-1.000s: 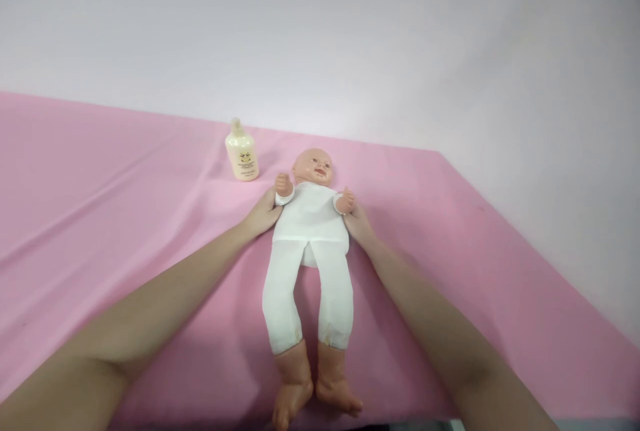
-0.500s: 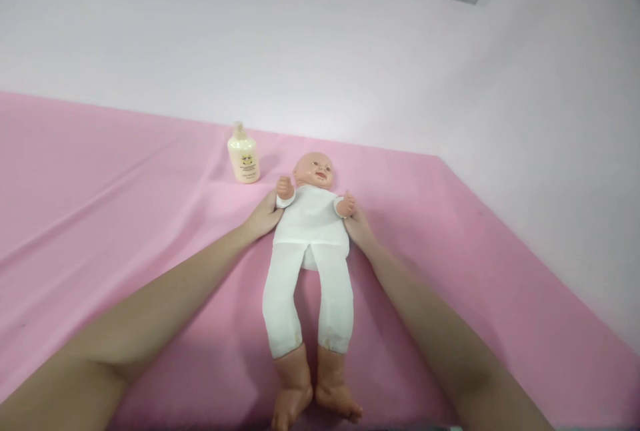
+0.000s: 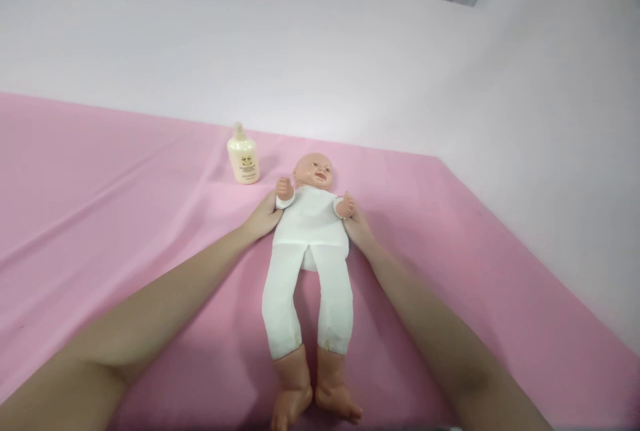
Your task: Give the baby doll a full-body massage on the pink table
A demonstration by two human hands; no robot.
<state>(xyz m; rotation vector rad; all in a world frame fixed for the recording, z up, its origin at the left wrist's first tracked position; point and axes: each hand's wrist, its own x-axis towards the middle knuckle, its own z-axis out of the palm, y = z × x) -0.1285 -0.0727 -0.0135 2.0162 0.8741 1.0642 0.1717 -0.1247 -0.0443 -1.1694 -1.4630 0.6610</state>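
A baby doll [image 3: 311, 224] in a white top and white trousers lies face up, its head away from me and its bare feet toward me. My left hand [image 3: 264, 216] is closed on the doll's side and arm at the left. On the opposite side, my right hand [image 3: 358, 225] grips the doll in the same way, partly covered by the doll's small hand. The fingertips of both my hands are hidden behind or beneath the doll's body.
A pale yellow lotion bottle [image 3: 244, 159] with a pump top stands left of the doll's head. Pink cloth [image 3: 150, 171] with a few creases covers the surface. A white wall [image 3: 300, 51] rises behind it and to the right.
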